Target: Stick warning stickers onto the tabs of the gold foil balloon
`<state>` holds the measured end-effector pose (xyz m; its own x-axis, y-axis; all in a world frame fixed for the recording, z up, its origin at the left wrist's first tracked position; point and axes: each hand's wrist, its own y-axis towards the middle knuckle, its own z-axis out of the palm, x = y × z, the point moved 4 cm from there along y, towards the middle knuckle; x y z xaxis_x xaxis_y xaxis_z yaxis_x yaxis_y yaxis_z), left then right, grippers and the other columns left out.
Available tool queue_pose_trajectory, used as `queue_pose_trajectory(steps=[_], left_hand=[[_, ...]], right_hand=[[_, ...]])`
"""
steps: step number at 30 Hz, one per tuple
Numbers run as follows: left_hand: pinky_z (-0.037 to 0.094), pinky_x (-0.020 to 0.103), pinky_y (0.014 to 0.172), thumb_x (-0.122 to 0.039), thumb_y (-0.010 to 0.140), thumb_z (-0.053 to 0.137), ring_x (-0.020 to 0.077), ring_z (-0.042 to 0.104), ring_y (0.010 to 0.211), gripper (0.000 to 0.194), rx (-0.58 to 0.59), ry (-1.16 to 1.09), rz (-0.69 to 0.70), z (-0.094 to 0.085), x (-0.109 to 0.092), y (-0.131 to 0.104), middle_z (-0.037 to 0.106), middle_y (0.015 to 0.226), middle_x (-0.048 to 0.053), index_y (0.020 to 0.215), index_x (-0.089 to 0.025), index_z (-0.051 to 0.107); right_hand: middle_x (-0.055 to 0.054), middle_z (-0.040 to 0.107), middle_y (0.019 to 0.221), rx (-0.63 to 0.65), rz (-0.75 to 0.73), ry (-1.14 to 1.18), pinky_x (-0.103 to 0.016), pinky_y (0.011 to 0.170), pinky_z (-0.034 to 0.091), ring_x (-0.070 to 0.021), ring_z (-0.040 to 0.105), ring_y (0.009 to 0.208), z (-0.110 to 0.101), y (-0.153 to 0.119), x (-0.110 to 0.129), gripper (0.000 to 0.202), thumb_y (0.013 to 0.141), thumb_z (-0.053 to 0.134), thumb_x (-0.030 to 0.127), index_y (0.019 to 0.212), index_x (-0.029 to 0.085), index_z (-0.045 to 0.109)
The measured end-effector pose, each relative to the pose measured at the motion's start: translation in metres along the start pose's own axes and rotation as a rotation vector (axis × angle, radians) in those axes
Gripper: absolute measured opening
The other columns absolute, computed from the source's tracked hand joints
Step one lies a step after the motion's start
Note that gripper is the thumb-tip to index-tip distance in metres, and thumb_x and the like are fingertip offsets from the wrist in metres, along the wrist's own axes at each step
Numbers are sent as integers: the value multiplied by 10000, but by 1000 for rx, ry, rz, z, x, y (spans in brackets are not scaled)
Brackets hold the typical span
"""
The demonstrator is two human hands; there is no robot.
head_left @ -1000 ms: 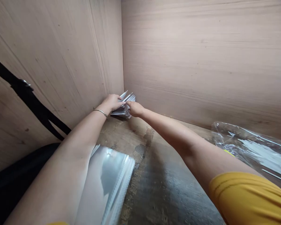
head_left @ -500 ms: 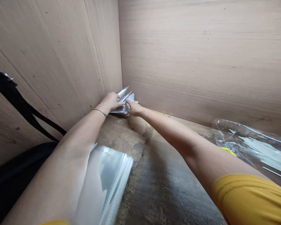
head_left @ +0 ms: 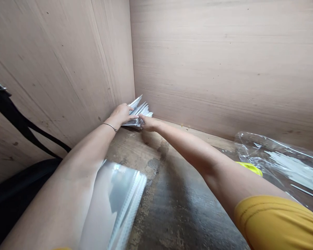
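Note:
A loose stack of thin white sheets or packets (head_left: pixel 141 110) lies fanned out in the corner where two wooden walls meet. What exactly they are is too small to tell. My left hand (head_left: pixel 121 114) grips the stack from the left, its thumb and fingers spread over the edges, a thin bracelet on the wrist. From the right, my right hand (head_left: pixel 148 123) pinches the near edge of the same stack; its lower fingers are partly hidden. The fingertips of both hands almost meet.
Clear plastic sleeves (head_left: pixel 120 194) lie beneath my left forearm. At right, a transparent bag (head_left: pixel 250 142) stands by white sticks (head_left: pixel 294 166) and a bright yellow item (head_left: pixel 251 168). A black bag (head_left: pixel 23 187) with a strap (head_left: pixel 28 128) rests at left. The wooden surface (head_left: pixel 182 215) is worn.
My right hand has shifted slightly left and down along the stack's near edge. My left hand keeps its hold. The view has moved slightly, showing more of the yellow item.

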<state>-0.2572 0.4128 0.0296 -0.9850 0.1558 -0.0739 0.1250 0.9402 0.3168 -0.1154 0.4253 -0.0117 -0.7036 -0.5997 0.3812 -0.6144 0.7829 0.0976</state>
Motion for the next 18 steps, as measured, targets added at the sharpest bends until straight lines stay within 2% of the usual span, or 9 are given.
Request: queue_pose_trajectory(steps=[7,11,13,15,17,18], left_hand=[[440,314,944,-355,870,565,276,610,1073,340,28,-18,10,-2,1,8,660,1100,98,1130,-185,703],[454,415,953,-347,884,604,237,600,1063,287,22,-73,-28,1,-3,7,641,1138,81,1106,-172,652],[466,454,936,-319,892,600,231,598,1054,267,-17,-118,-63,3,-6,3,625,1150,88,1101,-155,625],[469,453,927,-222,876,585,259,608,1050,215,-86,-178,-103,0,-10,-2,624,1127,105,1074,-158,641],[460,443,943,-133,837,558,292,611,1072,249,-184,-252,-143,-12,-14,-4,619,1130,120,1060,-179,659],[449,438,965,-107,824,541,303,600,1100,282,-246,-291,-164,-23,-16,-3,611,1153,123,1065,-191,661]], right_hand=[[-112,491,1384,23,40,88,-519,1021,425,-269,514,1222,0,4,-3,430,919,576,370,1308,197,512],[-106,512,1366,-4,74,183,-526,1022,422,-264,520,1218,1,4,-2,394,920,578,361,1273,189,541],[-109,525,1364,-36,96,249,-516,1040,412,-265,523,1225,-1,2,0,380,891,622,321,1241,184,568],[-104,525,1388,-95,116,326,-459,1089,383,-265,508,1260,-7,-1,2,408,817,693,239,1210,194,595],[-89,484,1443,-203,143,413,-385,1138,331,-252,449,1327,-20,-6,3,466,784,693,188,1236,201,581],[-92,448,1472,-275,168,462,-370,1151,309,-246,410,1360,-29,-9,2,481,808,661,212,1276,188,548]])
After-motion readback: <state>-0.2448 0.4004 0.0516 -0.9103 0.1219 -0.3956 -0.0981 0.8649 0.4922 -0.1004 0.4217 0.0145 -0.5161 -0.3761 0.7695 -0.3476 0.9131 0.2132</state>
